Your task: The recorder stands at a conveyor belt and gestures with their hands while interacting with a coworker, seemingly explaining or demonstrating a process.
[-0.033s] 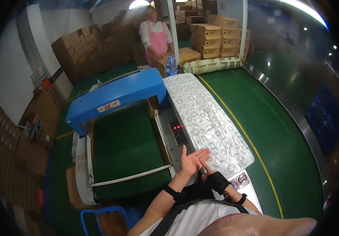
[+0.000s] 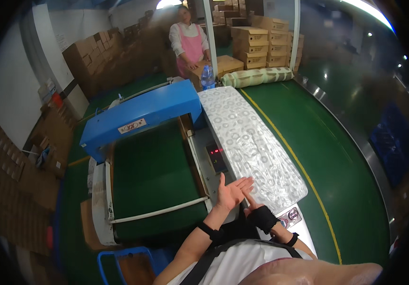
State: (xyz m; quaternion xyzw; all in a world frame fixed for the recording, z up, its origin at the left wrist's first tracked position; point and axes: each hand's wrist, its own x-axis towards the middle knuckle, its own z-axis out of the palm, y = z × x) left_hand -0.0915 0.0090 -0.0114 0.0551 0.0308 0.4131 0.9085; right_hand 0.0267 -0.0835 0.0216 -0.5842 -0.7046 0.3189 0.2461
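My left hand (image 2: 232,193) is held palm up with its fingers stretched out and the thumb apart, and nothing lies in it. A black band circles my left wrist. My right hand (image 2: 256,212), wrapped in a black fingerless support, points its index finger at the fingers of my left hand and seems to touch them. The other fingers of the right hand are partly hidden. Both hands are over the near side of a long board in silvery patterned covering (image 2: 252,147). Beside them is a control panel (image 2: 216,156) with red lit digits.
A blue-arched machine (image 2: 140,116) with a green conveyor belt (image 2: 152,173) stands at left. A water bottle (image 2: 207,77) and a rolled cloth (image 2: 257,77) sit at the board's far end. Beyond, a person in a pink apron (image 2: 192,45) stands near stacked cartons (image 2: 249,45). A blue chair (image 2: 133,259) is close by.
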